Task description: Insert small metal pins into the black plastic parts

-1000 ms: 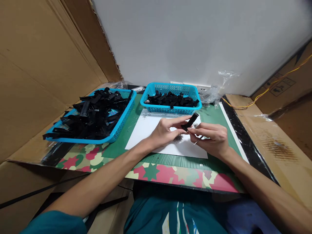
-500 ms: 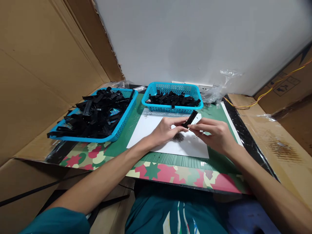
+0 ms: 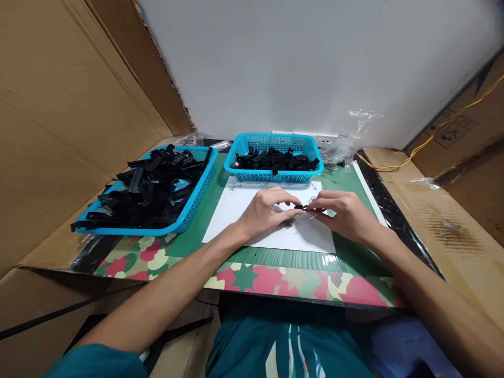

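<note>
Over the white sheet [image 3: 224, 223], my left hand [image 3: 268, 210] pinches a black plastic piece [image 3: 299, 207] between thumb and fingertips. Only a short part of the piece shows, since it is turned nearly end-on. My right hand [image 3: 343, 211] is closed at the piece's right side, fingertips almost touching those of the left. From under the right fingers a thin silver metal tool [image 3: 314, 216] points down to the left; its exact kind is unclear. Below the hands lies a small heap of tiny metal parts [image 3: 287, 223], partly hidden by the left thumb.
A blue basket [image 3: 197, 202] heaped with black pieces stands at left. Another blue basket [image 3: 273, 176] with similar pieces sits behind the sheet. Clear plastic bags [image 3: 336, 149] lie at the back right. Cardboard walls [image 3: 59, 105] flank the green mat [image 3: 354, 186].
The black piece, upright and slanted before, is now tipped down so that little of it shows. Both hands stay close together. The view has shifted slightly.
</note>
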Demonstrator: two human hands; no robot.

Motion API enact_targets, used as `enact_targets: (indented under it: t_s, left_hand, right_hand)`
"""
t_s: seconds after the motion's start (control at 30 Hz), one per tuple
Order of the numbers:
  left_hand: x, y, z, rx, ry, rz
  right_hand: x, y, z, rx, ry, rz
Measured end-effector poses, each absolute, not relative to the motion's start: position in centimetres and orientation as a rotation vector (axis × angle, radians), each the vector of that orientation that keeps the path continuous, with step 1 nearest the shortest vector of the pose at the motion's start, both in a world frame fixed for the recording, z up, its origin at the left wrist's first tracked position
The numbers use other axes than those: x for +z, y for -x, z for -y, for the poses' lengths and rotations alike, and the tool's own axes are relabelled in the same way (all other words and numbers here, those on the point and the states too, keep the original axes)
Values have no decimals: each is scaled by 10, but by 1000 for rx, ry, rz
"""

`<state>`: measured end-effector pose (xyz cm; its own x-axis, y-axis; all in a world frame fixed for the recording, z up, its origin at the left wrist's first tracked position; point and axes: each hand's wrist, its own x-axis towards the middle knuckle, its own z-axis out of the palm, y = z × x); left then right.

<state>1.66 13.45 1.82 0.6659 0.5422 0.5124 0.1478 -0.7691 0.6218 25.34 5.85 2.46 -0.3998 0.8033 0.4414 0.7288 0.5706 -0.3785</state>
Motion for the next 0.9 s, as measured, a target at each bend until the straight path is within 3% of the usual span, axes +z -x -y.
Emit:
enact_targets:
  t_s: [0.37, 0.5, 0.7, 0.9]
  left_hand:
    - [8, -18, -134, 867, -2401, -551]
    - [7, -18, -135, 844, -2462, -564]
    - [7, -19, -136, 825, -2542, -517]
    - [6, -18, -137, 820, -2551, -506]
  right_hand:
    - [39, -251, -60, 449, 1219, 2071]
    - [33, -245, -61, 438, 1214, 1843]
    - [24, -223, -59, 780, 1239, 1370]
    - [20, -216, -62, 785, 1234, 1318]
